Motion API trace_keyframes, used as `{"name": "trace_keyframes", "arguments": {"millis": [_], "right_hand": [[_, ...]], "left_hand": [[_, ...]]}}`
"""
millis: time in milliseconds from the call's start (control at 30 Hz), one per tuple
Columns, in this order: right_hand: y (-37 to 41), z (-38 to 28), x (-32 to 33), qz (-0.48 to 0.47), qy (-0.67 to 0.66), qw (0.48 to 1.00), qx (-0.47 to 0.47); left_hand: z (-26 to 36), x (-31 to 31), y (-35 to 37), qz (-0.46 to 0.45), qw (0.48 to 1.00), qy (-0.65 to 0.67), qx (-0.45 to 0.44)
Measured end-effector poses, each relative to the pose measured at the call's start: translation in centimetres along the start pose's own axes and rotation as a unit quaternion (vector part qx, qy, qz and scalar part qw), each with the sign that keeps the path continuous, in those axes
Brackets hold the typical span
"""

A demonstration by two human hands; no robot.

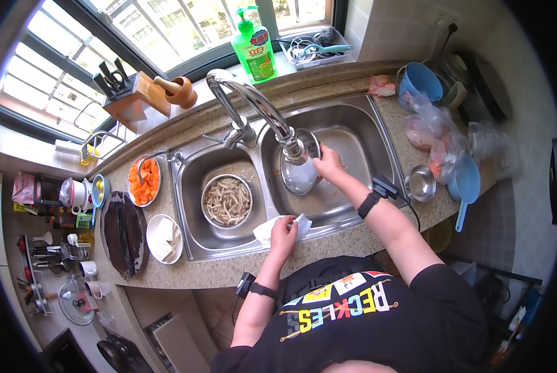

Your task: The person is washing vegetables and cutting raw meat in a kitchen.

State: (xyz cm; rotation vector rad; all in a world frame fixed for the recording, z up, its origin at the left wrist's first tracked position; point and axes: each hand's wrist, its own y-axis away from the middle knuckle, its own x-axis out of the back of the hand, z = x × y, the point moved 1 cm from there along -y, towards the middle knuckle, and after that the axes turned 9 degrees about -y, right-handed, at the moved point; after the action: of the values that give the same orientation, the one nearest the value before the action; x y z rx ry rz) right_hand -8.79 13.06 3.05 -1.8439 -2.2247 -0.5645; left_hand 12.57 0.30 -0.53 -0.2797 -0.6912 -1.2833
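Note:
In the right basin of the steel sink (pixel 328 214), my right hand (pixel 329 163) grips the rim of a metal bowl (pixel 309 144) tilted below the faucet (pixel 266 109). Something whitish or clear shows in the bowl; water or bag, I cannot tell. My left hand (pixel 283 235) rests at the sink's front edge on a white cloth or paper (pixel 265 232), its fingers bent onto it. A round bowl of pale strips (pixel 227 200) stands in the left basin.
Left of the sink are orange chunks in a bowl (pixel 143 181), white blocks on a plate (pixel 164 239) and a dark board (pixel 124 233). To the right lie a small metal bowl (pixel 421 183), a blue ladle (pixel 465 183) and plastic bags (pixel 437 133). A green bottle (pixel 255 53) stands behind.

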Motion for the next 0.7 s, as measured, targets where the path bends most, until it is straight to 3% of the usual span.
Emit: {"name": "trace_keyframes", "arguments": {"millis": [100, 133, 267, 333, 433, 600, 667, 700], "right_hand": [[0.1, -1.0, -1.7, -0.041, 0.073, 0.996, -0.016], [-0.3, 0.3, -2.3, -0.041, 0.119, 0.991, 0.04], [0.1, 1.6, -1.1, -0.053, 0.177, 0.981, 0.061], [0.7, 1.3, 1.0, -0.094, 0.163, 0.982, -0.011], [0.5, 1.7, 3.3, -0.13, 0.179, 0.975, -0.037], [1.0, 2.9, 3.6, -0.102, 0.064, 0.991, -0.055], [1.3, 4.9, 2.7, -0.058, -0.115, 0.986, -0.108], [1.8, 5.5, 2.5, -0.055, -0.117, 0.986, -0.108]], "left_hand": [[0.6, 0.4, 0.2, -0.001, 1.0, -0.009, -0.009], [0.7, 0.4, 0.2, -0.003, 1.0, -0.013, -0.016], [0.8, 0.6, 0.3, 0.004, 1.0, -0.001, -0.019], [0.7, 0.5, 0.5, 0.012, 1.0, 0.0, -0.024], [0.6, 0.3, 0.5, 0.016, 1.0, 0.004, -0.026], [0.8, 0.4, 0.5, 0.017, 0.999, -0.011, -0.027], [0.9, 0.6, 0.5, 0.014, 0.999, -0.012, -0.028], [1.0, 0.7, 0.6, 0.016, 0.999, -0.008, -0.026]]}}
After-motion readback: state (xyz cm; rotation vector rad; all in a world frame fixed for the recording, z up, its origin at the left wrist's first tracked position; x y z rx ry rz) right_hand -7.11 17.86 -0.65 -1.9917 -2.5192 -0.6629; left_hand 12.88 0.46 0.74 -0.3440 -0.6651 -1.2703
